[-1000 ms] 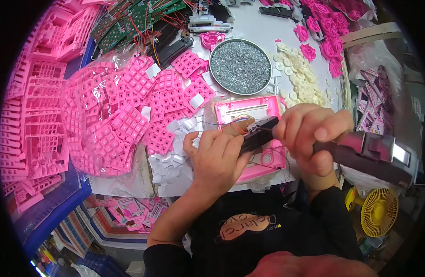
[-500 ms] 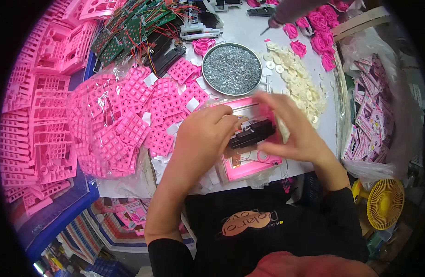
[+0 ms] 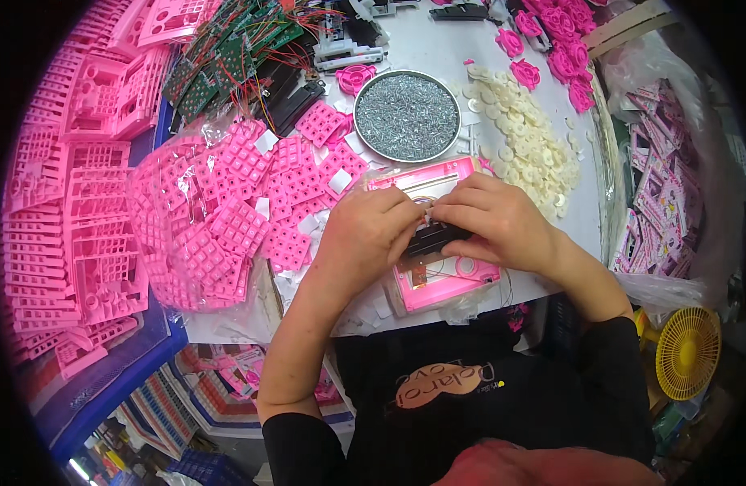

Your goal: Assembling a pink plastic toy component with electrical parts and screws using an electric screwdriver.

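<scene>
In front of me on the table lies a shallow pink plastic housing [image 3: 442, 296], open side up, with a thin loose wire near its lower right. Over its middle is a long black plastic mechanism [image 3: 430, 240]. My left hand [image 3: 371, 229] grips its left end with thumb and fingers together. My right hand [image 3: 503, 223] is closed on it from the right, its fingertips meeting the left ones by a few thin coloured wires [image 3: 422, 201]. What the fingertips pinch between them is mostly hidden.
A round tin of small screws [image 3: 407, 116] stands just beyond the housing. Pink keypad pieces [image 3: 239, 227] pile up left, white discs [image 3: 523, 134] right. Green circuit boards [image 3: 235, 61] with red wires lie far left, pink rose-shaped parts [image 3: 563, 57] far right. A yellow fan [image 3: 687, 354] stands lower right.
My right hand has come in from an open pose and closed at the black mechanism, next to my left fingers. The dark tool with a thin tip at the top has gone from view.
</scene>
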{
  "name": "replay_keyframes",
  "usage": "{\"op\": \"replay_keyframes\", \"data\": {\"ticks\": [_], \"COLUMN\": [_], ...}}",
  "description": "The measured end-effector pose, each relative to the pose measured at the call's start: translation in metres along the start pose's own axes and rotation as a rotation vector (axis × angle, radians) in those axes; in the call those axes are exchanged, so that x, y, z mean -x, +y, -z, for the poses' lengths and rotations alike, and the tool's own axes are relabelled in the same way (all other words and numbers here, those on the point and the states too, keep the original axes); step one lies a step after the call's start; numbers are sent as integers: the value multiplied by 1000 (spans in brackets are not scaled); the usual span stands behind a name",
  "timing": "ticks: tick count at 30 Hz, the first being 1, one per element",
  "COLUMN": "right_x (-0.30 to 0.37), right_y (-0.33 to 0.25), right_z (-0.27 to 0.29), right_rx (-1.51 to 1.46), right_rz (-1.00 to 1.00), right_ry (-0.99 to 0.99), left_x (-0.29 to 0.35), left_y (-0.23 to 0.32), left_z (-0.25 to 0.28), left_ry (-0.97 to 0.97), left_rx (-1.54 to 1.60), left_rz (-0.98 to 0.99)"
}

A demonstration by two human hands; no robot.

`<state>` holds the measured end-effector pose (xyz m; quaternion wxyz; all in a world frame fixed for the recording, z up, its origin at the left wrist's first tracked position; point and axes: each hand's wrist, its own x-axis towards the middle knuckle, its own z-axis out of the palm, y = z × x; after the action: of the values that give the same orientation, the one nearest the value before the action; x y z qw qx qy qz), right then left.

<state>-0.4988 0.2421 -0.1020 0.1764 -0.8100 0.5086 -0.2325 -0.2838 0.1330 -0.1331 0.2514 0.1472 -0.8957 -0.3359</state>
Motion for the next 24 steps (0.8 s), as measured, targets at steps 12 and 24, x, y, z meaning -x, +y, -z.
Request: {"op": "replay_keyframes", "data": {"ticks": [12, 24], "right_x": [-1, 0], "right_y": [1, 2], "right_z": [1, -5], "right_rx": [-85, -128], "right_rz": [-39, -93], "right_ry": [24, 30], "left_x": [0, 7], "left_y": [-5, -4], "left_z": [6, 2], "left_ry": [-72, -16], "left_rx": [31, 224], "left_rz": [-27, 149]}}
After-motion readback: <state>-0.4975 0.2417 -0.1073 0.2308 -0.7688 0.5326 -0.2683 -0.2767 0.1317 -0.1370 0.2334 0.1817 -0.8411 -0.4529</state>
